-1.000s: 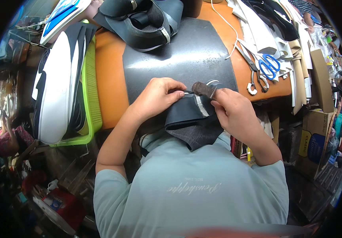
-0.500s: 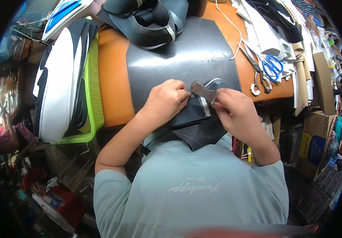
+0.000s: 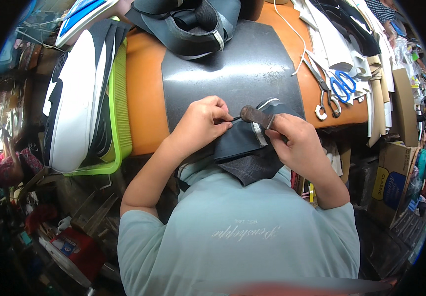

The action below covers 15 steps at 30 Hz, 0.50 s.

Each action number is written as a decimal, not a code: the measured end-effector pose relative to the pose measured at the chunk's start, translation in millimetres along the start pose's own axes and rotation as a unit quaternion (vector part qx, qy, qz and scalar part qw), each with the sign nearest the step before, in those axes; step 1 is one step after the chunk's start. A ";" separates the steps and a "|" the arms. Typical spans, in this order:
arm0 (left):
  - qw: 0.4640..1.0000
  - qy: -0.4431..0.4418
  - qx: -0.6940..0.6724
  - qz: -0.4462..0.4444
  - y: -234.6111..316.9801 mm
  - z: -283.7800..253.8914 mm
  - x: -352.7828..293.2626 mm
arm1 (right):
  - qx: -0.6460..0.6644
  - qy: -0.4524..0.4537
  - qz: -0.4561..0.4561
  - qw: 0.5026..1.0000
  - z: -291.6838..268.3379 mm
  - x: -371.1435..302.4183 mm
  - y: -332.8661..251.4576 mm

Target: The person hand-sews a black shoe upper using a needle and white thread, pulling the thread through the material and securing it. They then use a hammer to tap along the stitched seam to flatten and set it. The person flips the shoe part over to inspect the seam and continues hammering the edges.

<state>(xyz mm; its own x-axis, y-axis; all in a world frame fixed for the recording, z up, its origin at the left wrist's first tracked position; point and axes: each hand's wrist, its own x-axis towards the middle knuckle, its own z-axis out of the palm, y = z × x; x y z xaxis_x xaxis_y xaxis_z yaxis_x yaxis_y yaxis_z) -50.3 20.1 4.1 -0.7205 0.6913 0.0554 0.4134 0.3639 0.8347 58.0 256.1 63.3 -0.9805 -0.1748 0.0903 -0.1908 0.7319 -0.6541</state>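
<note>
On the orange worktop (image 3: 143, 98), a dark fabric piece (image 3: 240, 143) lies between both hands. The left hand (image 3: 200, 123) pinches its edge; the right hand (image 3: 294, 140) is closed on a knife handle (image 3: 256, 116) — long axis pointing left, toward the left fingers (image 3: 223, 118).

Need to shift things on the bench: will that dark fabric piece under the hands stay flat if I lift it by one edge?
Probably not. The dark fabric piece already drapes over the bench edge, so it looks floppy. It seems thin and light, likely sliding easily on the smooth dark mat.

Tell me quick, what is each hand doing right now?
Left hand: fingers pinched shut on the dark fabric piece.
Right hand: closed around a brown-handled tool.
</note>
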 end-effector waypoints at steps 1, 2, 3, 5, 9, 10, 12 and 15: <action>1.000 -0.002 0.009 0.009 -1.2 1.2 -1.8 | 0.005 0.000 -0.003 1.000 -0.4 0.0 -0.7; 0.999 0.006 0.024 0.037 -2.3 2.3 -3.0 | 0.013 0.006 -0.005 1.000 -0.1 0.2 -1.4; 0.998 0.010 0.042 0.055 -2.9 3.4 -4.1 | 0.028 0.020 -0.025 0.999 0.4 0.5 -2.2; 0.995 0.011 0.068 0.067 -2.2 5.4 -6.3 | 0.065 0.060 -0.063 0.994 3.6 1.9 -4.0; 0.992 0.017 0.108 0.067 3.8 8.4 -7.5 | 0.048 0.009 -0.020 0.999 9.9 5.1 -5.0; 0.990 0.019 0.121 0.069 5.3 8.4 -7.9 | 0.046 0.026 -0.027 0.998 10.8 4.7 -5.4; 0.984 0.038 0.153 0.077 7.8 7.1 -9.7 | 0.062 0.058 -0.048 0.995 11.9 3.7 -5.4; 0.990 0.038 0.124 0.054 7.8 3.8 -11.2 | 0.074 0.058 -0.049 0.994 12.4 2.4 -5.3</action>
<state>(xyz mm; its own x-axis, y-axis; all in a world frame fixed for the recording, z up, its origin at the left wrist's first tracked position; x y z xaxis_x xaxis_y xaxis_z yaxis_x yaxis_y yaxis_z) -36.9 17.6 7.9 -0.7012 0.6883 0.1858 0.6071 0.4399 0.6617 57.3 243.6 57.7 -0.9584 -0.1560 0.2392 -0.2840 0.6089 -0.7407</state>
